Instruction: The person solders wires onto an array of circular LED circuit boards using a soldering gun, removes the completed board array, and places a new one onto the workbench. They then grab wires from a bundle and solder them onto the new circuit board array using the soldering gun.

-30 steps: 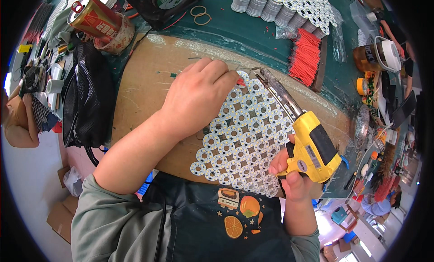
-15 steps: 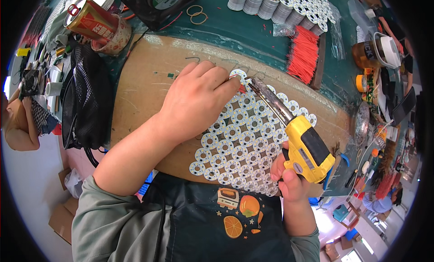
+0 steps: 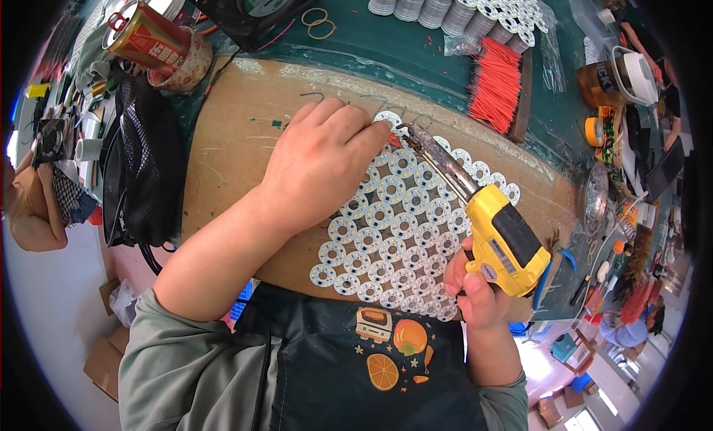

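Note:
My right hand (image 3: 479,286) grips the handle of a yellow and black soldering gun (image 3: 505,241). The gun's dark metal tip meets the top disc of a sheet of round white LED boards (image 3: 382,245), still joined in rows on a brown work board (image 3: 238,134). At that same top corner, my left hand (image 3: 319,160) is closed with thumb and forefinger pinched together. A bit of red wire (image 3: 394,140) shows at these fingertips, right beside the tip. The other fingers curl under, and part of the sheet is hidden beneath the hand.
Bundled red wires (image 3: 496,85) lie beyond the board, near stacked LED boards (image 3: 453,7). At the far left are a can in a cup (image 3: 182,67), a black fan (image 3: 252,7) and a black mesh bag (image 3: 145,171). A lidded jar (image 3: 613,82) stands right.
The whole view has shifted very slightly. Both hands keep nearly the same pose, with the soldering gun's tip still at the top disc beside the left fingertips.

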The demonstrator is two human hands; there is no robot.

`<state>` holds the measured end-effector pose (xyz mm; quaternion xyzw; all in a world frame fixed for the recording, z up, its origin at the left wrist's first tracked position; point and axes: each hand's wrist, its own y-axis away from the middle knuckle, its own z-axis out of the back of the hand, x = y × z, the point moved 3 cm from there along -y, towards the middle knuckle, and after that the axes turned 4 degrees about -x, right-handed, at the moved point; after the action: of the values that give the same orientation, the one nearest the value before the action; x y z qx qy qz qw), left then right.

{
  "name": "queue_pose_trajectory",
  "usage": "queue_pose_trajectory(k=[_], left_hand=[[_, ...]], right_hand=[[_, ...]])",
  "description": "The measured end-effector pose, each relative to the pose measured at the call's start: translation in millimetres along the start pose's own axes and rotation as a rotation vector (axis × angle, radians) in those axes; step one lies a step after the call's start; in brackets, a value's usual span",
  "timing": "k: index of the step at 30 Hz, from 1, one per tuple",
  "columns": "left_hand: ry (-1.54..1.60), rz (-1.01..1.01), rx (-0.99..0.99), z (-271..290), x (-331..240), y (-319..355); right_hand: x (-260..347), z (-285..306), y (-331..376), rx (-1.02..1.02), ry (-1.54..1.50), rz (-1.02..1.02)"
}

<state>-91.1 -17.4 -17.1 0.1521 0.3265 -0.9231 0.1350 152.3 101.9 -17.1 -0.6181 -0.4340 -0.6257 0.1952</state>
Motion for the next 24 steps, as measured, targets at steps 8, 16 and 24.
queue_pose_trajectory(k=[8,16,24], left_hand=[[-0.048,-0.009,0.053,0.1,-2.3,-0.7],[-0.058,-0.005,0.082,0.5,-3.2,-0.9],[-0.064,0.002,0.092,0.9,-3.5,-0.1]], right_hand=[[-0.5,1.9,0.6,0.014,0.024,-0.029],[-2.0,3.2,0.3,0.013,0.048,-0.026],[1.9,0.2,-2.5,0.028,-0.016,0.021]])
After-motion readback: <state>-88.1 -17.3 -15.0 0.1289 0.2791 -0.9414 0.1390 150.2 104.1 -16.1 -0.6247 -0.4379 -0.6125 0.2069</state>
